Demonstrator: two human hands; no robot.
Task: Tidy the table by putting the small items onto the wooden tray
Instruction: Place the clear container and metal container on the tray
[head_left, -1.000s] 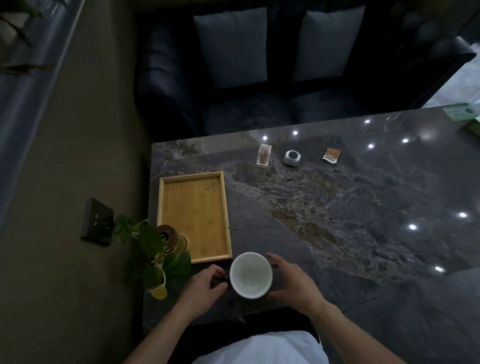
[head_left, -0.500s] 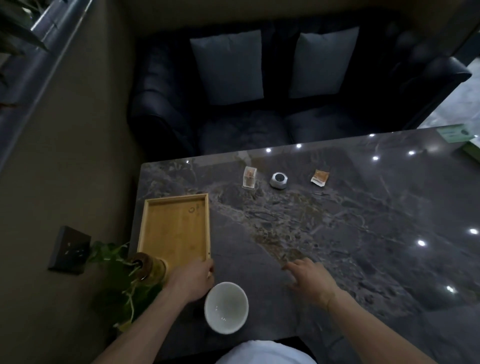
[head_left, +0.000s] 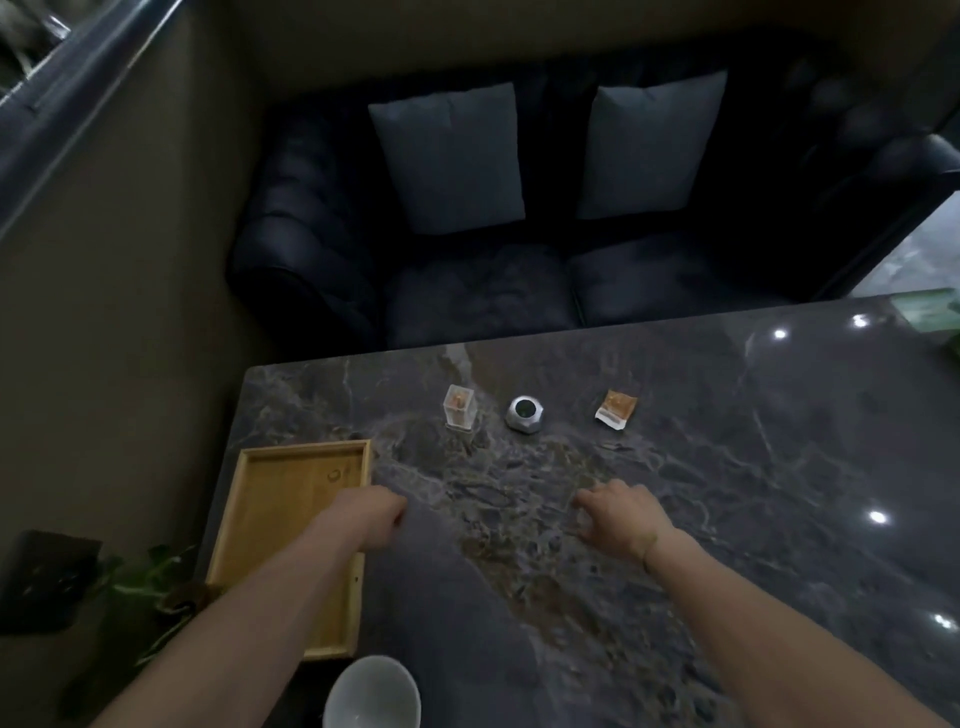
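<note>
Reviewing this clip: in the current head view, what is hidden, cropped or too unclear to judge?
- white cup: bottom frame edge crops its near side.
- left hand: curled fingers face away, so a grip on the wooden tray rim can't be confirmed.
- clear box, grey hexagonal piece and orange packet: too small and dim to identify contents or print.
- plant: dark; the left forearm covers its pot.
- green item: cropped by the right edge.

Glossy veined stone table (head_left: 727, 467) reflecting lights; matt wooden tray (head_left: 280, 519); clear plastic box (head_left: 459, 408); glazed white cup (head_left: 372, 693).
</note>
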